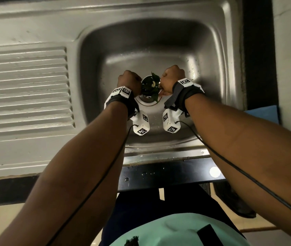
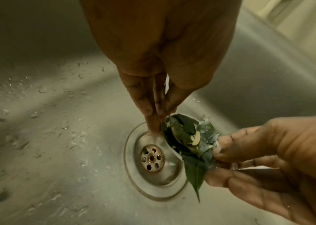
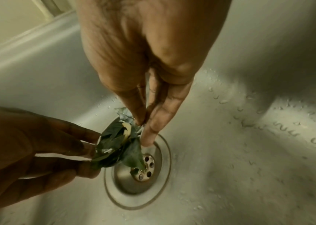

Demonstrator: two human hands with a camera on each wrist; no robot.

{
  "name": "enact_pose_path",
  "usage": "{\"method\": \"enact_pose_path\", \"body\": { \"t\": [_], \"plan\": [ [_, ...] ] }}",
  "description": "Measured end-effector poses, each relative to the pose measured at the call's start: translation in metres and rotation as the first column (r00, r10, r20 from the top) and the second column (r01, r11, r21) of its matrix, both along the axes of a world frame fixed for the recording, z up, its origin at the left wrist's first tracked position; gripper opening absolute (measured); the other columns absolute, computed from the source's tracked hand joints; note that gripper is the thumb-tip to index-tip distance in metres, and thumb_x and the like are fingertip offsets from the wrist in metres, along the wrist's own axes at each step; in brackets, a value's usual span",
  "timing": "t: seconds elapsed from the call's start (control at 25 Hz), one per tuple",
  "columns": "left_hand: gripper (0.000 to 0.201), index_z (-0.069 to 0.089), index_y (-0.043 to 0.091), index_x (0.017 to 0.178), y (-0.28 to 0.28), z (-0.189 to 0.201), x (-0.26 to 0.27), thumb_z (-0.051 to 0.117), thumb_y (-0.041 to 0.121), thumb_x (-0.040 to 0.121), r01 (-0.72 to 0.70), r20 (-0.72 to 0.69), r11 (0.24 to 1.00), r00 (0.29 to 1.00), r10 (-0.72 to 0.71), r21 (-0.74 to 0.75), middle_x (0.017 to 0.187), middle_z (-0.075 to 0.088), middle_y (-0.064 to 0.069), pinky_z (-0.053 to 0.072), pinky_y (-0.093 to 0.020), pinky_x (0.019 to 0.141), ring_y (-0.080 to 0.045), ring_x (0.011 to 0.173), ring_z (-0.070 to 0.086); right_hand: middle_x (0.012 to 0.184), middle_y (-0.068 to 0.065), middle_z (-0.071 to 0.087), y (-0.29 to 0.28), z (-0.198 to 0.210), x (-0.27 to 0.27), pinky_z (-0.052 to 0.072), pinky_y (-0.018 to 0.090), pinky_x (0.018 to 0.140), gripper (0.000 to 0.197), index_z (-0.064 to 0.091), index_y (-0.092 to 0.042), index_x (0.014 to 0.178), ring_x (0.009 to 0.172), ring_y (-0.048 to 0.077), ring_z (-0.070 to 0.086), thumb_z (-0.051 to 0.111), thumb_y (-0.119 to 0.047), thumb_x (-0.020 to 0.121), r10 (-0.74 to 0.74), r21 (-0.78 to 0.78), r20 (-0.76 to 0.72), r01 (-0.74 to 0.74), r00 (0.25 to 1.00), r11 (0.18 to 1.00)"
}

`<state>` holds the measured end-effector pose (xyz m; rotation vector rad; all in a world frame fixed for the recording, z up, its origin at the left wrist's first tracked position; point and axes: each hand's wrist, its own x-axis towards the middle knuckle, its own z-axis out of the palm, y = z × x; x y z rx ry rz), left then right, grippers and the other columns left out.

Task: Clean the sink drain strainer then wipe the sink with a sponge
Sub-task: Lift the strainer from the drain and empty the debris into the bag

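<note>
The round metal drain strainer (image 1: 149, 86) is lifted just above the open drain (image 2: 151, 158) in the middle of the steel sink (image 1: 159, 55). It is tilted and packed with wet green leaves (image 2: 184, 137) and a pale food scrap. My left hand (image 1: 128, 80) pinches the strainer's left rim with its fingertips (image 2: 154, 123). My right hand (image 1: 173, 77) pinches the opposite rim (image 3: 139, 123). One long leaf (image 3: 134, 156) hangs down over the drain (image 3: 145, 167). No sponge is in view.
Water drops cover the basin floor (image 2: 37, 121) and walls. A ribbed draining board (image 1: 26, 89) lies to the left of the basin. A blue object (image 1: 263, 112) sits past the sink's right rim. The dark counter edge (image 1: 167, 174) runs in front of me.
</note>
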<state>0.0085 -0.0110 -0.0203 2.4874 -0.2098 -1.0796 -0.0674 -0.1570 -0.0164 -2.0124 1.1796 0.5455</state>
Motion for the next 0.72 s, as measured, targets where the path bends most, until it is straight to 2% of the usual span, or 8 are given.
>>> {"method": "enact_pose_path", "body": {
  "t": [0.04, 0.08, 0.24, 0.32, 0.4, 0.44, 0.6, 0.72],
  "plan": [
    [0.027, 0.079, 0.019, 0.113, 0.000, 0.008, 0.002, 0.063, 0.008, 0.094, -0.007, 0.015, 1.000, 1.000, 0.007, 0.004, 0.115, 0.074, -0.013, 0.058, -0.041, 0.096, -0.031, 0.107, 0.069, 0.092, 0.011, 0.071, 0.004, 0.005, 0.001, 0.063, 0.043, 0.063, 0.008, 0.072, -0.013, 0.079, 0.069, 0.031, 0.071, 0.066, -0.014, 0.075, -0.009, 0.007, 0.019, 0.009, 1.000, 1.000],
    [0.025, 0.079, 0.018, 0.112, 0.015, 0.049, -0.005, 0.063, 0.009, 0.095, -0.103, 0.086, 0.993, 0.990, 0.109, -0.063, 0.112, 0.076, -0.012, 0.059, -0.042, 0.095, -0.031, 0.107, 0.070, 0.092, 0.011, 0.071, 0.010, 0.050, 0.004, 0.063, 0.043, 0.063, 0.008, 0.072, -0.014, 0.079, 0.069, 0.031, 0.071, 0.065, -0.014, 0.075, 0.075, -0.034, 0.084, -0.073, 0.994, 0.997],
    [0.022, 0.081, 0.020, 0.106, 0.012, 0.055, -0.003, 0.065, 0.009, 0.094, -0.089, 0.067, 0.992, 0.993, 0.096, -0.090, 0.105, 0.079, -0.004, 0.062, -0.037, 0.088, -0.024, 0.099, 0.074, 0.076, 0.010, 0.074, 0.001, 0.052, 0.003, 0.063, 0.045, 0.062, 0.011, 0.071, -0.009, 0.076, 0.064, 0.030, 0.074, 0.062, -0.015, 0.078, 0.019, 0.034, 0.135, -0.023, 0.991, 0.999],
    [0.022, 0.081, 0.020, 0.095, 0.022, 0.073, -0.014, 0.064, 0.007, 0.093, -0.172, 0.053, 0.976, 0.982, 0.181, -0.134, 0.095, 0.080, -0.004, 0.064, -0.036, 0.082, -0.020, 0.087, 0.078, 0.078, 0.011, 0.073, 0.012, 0.076, -0.005, 0.063, 0.042, 0.061, 0.010, 0.071, -0.008, 0.078, 0.061, 0.030, 0.074, 0.062, -0.014, 0.079, 0.019, 0.053, 0.196, -0.030, 0.981, 0.998],
    [0.025, 0.078, 0.022, 0.083, 0.040, 0.092, -0.019, 0.064, 0.003, 0.092, -0.338, 0.030, 0.914, 0.935, 0.353, -0.223, 0.081, 0.079, -0.003, 0.065, -0.031, 0.074, -0.015, 0.072, 0.078, 0.082, 0.013, 0.072, 0.026, 0.105, -0.009, 0.063, 0.039, 0.056, 0.009, 0.071, -0.006, 0.080, 0.055, 0.028, 0.073, 0.063, -0.005, 0.084, 0.001, 0.111, 0.265, -0.032, 0.964, 0.993],
    [0.026, 0.077, 0.022, 0.083, 0.047, 0.101, -0.025, 0.064, 0.001, 0.091, -0.386, 0.013, 0.889, 0.916, 0.401, -0.247, 0.078, 0.078, -0.003, 0.065, -0.028, 0.070, -0.014, 0.068, 0.078, 0.084, 0.014, 0.072, 0.031, 0.116, -0.011, 0.062, 0.039, 0.056, 0.011, 0.071, -0.005, 0.079, 0.053, 0.028, 0.073, 0.062, -0.002, 0.085, 0.021, 0.130, 0.271, -0.058, 0.962, 0.990],
    [0.022, 0.077, 0.011, 0.089, 0.082, 0.133, -0.059, 0.066, -0.007, 0.085, -0.504, -0.049, 0.790, 0.852, 0.522, -0.350, 0.082, 0.078, -0.016, 0.063, -0.032, 0.064, -0.024, 0.065, 0.078, 0.080, 0.013, 0.075, 0.054, 0.148, -0.024, 0.062, 0.040, 0.057, 0.016, 0.069, -0.009, 0.074, 0.054, 0.027, 0.073, 0.058, -0.002, 0.083, 0.138, 0.136, 0.362, -0.199, 0.922, 0.970],
    [0.021, 0.077, 0.009, 0.090, 0.108, 0.150, -0.072, 0.068, -0.009, 0.084, -0.582, -0.044, 0.711, 0.785, 0.618, -0.395, 0.078, 0.077, -0.013, 0.060, -0.029, 0.056, -0.021, 0.058, 0.076, 0.079, 0.006, 0.075, 0.078, 0.164, -0.020, 0.063, 0.039, 0.060, 0.014, 0.070, -0.013, 0.075, 0.054, 0.024, 0.073, 0.061, -0.004, 0.082, 0.218, 0.116, 0.396, -0.284, 0.892, 0.952]
  ]
}}
